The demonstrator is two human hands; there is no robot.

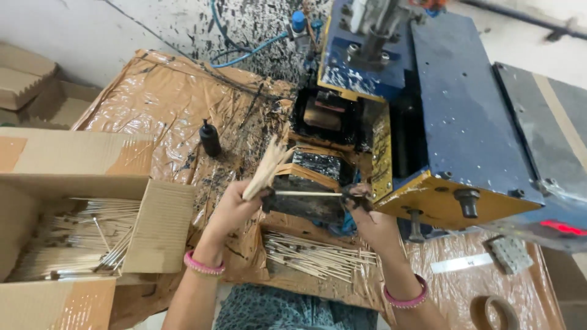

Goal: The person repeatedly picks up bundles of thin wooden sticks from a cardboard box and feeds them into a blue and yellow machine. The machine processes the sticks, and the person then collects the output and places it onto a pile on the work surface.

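My left hand (235, 205) grips a bundle of thin pale sticks (267, 168) that fans upward. My right hand (367, 214), its fingertips black with stain, pinches the far end of a single stick (309, 194) that lies level between both hands, in front of the dark opening of a blue machine (452, 122). Below my hands a pile of sticks with dark ends (318, 256) lies on brown plastic sheeting (159, 104). Both wrists carry pink bangles.
An open cardboard box (165, 226) at the left holds several sticks (79, 241). A small black bottle (210, 138) stands on the sheeting. More cartons (24, 79) sit at far left. A tape roll (494, 313) and a pale strip (461, 263) lie at lower right.
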